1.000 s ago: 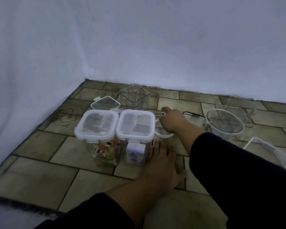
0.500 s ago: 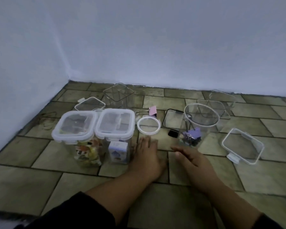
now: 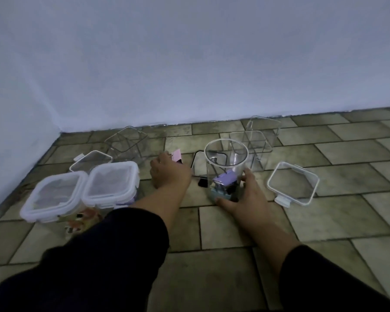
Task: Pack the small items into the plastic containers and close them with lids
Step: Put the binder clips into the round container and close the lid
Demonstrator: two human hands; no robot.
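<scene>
A clear round container [image 3: 226,154] stands open on the tiled floor, holding a purple clip [image 3: 225,178] and other small items. My right hand [image 3: 249,195] wraps its base, thumb in front and fingers on the right side. My left hand [image 3: 169,174] reaches forward, fingertips at a pink binder clip [image 3: 177,154]; whether it grips the clip is hidden. Two square containers [image 3: 54,197] [image 3: 113,179] at the left are closed with white-rimmed lids and hold small items.
A loose square lid [image 3: 293,185] lies right of the round container, another lid [image 3: 90,158] behind the closed pair. Empty clear square containers [image 3: 126,140] [image 3: 251,146] [image 3: 265,127] stand near the wall. A black-edged flat object [image 3: 197,164] lies between my hands.
My left hand left the floor and went forward to the pink clip, covering the round white lid ring. My right hand moved up from the floor onto the round container.
</scene>
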